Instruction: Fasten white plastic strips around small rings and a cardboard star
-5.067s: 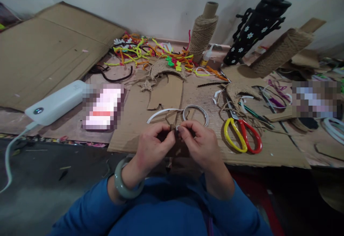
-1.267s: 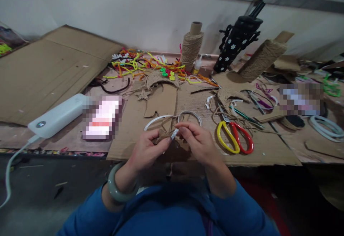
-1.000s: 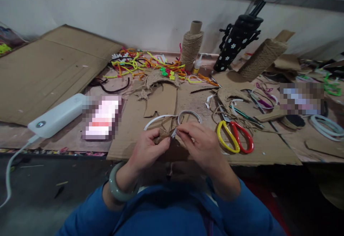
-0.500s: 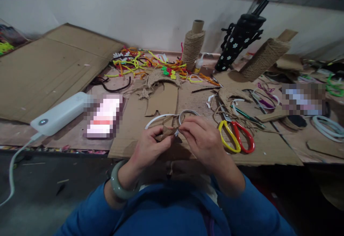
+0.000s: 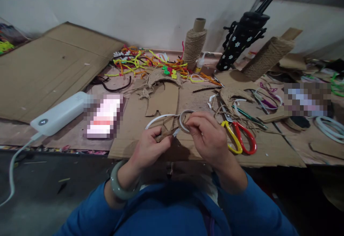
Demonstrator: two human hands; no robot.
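My left hand (image 5: 150, 146) pinches a small brown cardboard piece (image 5: 168, 128) with pointed edges, partly hidden by the fingers. A narrow white strip (image 5: 162, 116) arches over that piece and curls into a loop by the fingertips of my right hand (image 5: 208, 135). Those fingers are closed on the strip; a short white tip shows beside the cardboard. Just right of my right hand lie scissors (image 5: 243, 137) with one yellow and one red handle. Beyond my hands is a twine-wrapped crescent (image 5: 162, 76) with small colored flowers and a twine star (image 5: 144, 93).
A cardboard sheet (image 5: 126, 139) covers the table under my hands. To the left lie a phone (image 5: 104, 116) and a white power bank (image 5: 60, 112) with a cable. Colorful pipe cleaners (image 5: 137, 62), a twine spool (image 5: 195, 46) and a black flowered holder (image 5: 236, 44) stand farther back.
My right hand has moved a little to the right, away from the cardboard piece, and the gap between both hands' fingertips has widened. My left hand stays nearly in place.
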